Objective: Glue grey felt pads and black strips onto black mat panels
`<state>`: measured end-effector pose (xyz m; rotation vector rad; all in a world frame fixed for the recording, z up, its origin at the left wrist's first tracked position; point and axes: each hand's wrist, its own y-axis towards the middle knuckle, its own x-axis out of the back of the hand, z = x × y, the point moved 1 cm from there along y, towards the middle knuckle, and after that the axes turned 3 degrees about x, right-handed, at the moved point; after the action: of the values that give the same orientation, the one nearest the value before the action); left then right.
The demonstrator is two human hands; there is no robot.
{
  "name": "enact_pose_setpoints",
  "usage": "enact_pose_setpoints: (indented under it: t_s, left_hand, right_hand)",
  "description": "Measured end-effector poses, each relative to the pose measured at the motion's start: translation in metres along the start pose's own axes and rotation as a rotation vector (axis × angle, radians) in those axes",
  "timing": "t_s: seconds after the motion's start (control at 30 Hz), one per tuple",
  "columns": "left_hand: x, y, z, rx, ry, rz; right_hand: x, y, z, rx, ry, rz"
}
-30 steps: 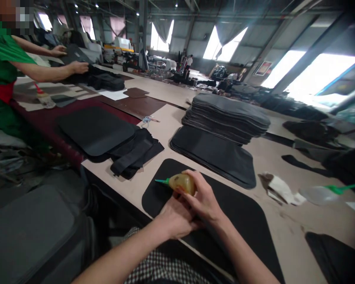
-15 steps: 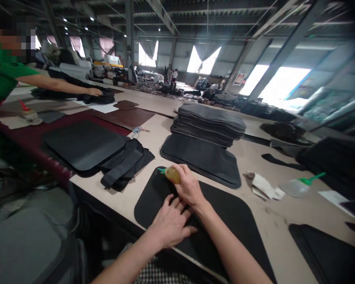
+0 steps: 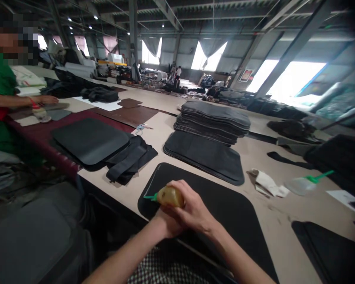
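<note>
My right hand [image 3: 192,207] is wrapped round a squeeze bottle [image 3: 170,196] of yellowish-brown liquid, tilted with its green nozzle pointing left. The nozzle tip is at the left edge of a black rounded sheet [image 3: 225,211], which lies flat on the table in front of me. A thin pale line runs along that edge from the far corner down to the nozzle. My left hand [image 3: 169,223] is low over the sheet, beneath the bottle and my right hand. Its fingers are hidden behind them.
Beyond the sheet lie black panels [image 3: 204,156] and a taller stack [image 3: 213,120]. More black pieces [image 3: 90,140] and straps [image 3: 127,161] are at left. A second bottle [image 3: 301,185] and a crumpled cloth [image 3: 268,183] lie right. A co-worker in green [image 3: 1,86] stands far left.
My right hand has drawn the bottle toward me along the sheet's left edge, and a pale line shows behind it. The co-worker's arm has pulled back from the black pile.
</note>
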<state>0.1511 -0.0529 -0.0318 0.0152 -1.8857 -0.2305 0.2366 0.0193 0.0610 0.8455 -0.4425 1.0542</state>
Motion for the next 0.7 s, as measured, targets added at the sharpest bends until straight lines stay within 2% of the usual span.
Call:
enact_pose_setpoints:
  t_s: [0.1,0.17,0.23,0.3,0.37,0.43,0.53,0.7]
  left_hand:
    - [-0.005,-0.003,0.002,-0.009,-0.009,0.021]
    - [-0.004,-0.003,0.000,-0.002,-0.001,0.023]
    - [0.002,-0.002,-0.003,0.012,0.015,-0.002]
    - [0.011,-0.001,-0.006,0.034,0.028,-0.052]
    - [0.019,0.001,-0.008,0.046,0.025,-0.094]
    - [0.024,0.002,-0.009,0.038,0.013,-0.104]
    - [0.024,0.003,-0.009,0.034,-0.004,-0.098]
    - [0.020,0.005,-0.009,0.046,-0.011,-0.086]
  right_hand:
    - [-0.011,-0.011,0.015,-0.037,0.079,0.015]
    - [-0.012,-0.011,0.014,-0.107,0.155,-0.006]
    - [-0.005,-0.006,0.001,-0.209,0.262,-0.083]
    - [0.007,0.003,-0.020,-0.283,0.298,-0.227]
    - [0.022,0.014,-0.044,-0.288,0.157,-0.387]
    - [0.035,0.025,-0.062,-0.235,-0.076,-0.470]
    - [0.040,0.040,-0.077,-0.166,-0.280,-0.399]
    - [0.034,0.054,-0.075,-0.115,-0.417,-0.181]
